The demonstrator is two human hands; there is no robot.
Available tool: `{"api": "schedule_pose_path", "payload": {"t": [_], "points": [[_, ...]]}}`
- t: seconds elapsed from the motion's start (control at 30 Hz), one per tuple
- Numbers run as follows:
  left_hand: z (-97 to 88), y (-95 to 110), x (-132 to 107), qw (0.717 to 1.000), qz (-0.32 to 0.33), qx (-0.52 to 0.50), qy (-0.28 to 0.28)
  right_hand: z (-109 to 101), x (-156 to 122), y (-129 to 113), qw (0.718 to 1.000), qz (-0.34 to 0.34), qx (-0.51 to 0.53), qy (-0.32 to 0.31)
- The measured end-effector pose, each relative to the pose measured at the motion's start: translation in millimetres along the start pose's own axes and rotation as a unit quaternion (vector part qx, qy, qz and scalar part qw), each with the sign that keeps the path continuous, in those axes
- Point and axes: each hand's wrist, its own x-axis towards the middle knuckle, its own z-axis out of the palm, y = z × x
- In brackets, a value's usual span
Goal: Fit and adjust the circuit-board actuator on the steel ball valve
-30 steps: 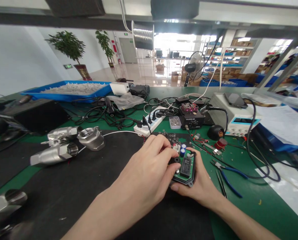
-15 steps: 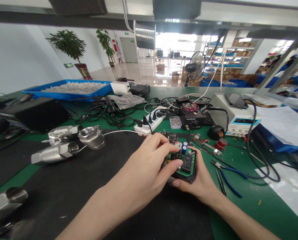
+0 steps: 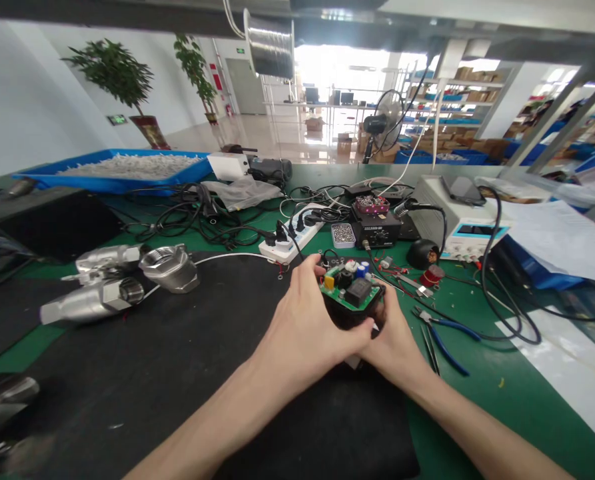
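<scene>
A green circuit board (image 3: 347,301) sits in a black housing (image 3: 344,317) held above the mat, tilted toward me. On the board stand a black rectangular block, blue capacitors and a yellow part. My left hand (image 3: 310,320) is closed round the housing's left side, its thumb across the near side. My right hand (image 3: 394,337) grips the right side from below; some of its fingers are hidden behind the housing. Something pale shows under the hands, too hidden to name.
Metal valve bodies (image 3: 94,300) lie left on the black mat (image 3: 177,373). Behind are a power strip (image 3: 292,233), cables and a soldering station (image 3: 377,227). Blue-handled cutters (image 3: 442,333) and tweezers (image 3: 430,350) lie right, near a bench power supply (image 3: 457,213).
My left fingers have moved off the parts on top of the board and now hold the housing's side. The housing has tipped and turned, and the camera view has shifted slightly.
</scene>
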Motion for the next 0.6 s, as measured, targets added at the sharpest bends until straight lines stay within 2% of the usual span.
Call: {"api": "schedule_pose_path", "payload": {"t": [0.07, 0.17, 0.23, 0.4, 0.6], "points": [[-6.9, -15, 15, 0.99, -0.05, -0.127, -0.03, -4, 2, 0, 0.999, -0.002, 0.016, -0.052], [-19.2, -38, 36, 0.939, -0.115, -0.314, -0.085, -8, 5, -2, 0.991, -0.003, 0.079, -0.111], [-25.3, -50, 45, 0.907, -0.134, -0.383, -0.115, -8, 5, -4, 0.986, 0.002, 0.1, -0.134], [-31.9, -62, 49, 0.873, -0.135, -0.442, -0.155, -6, 1, -11, 0.985, 0.029, 0.079, -0.149], [-33.1, -65, 50, 0.864, -0.151, -0.456, -0.148, -5, 2, -11, 0.988, 0.03, 0.084, -0.126]]}}
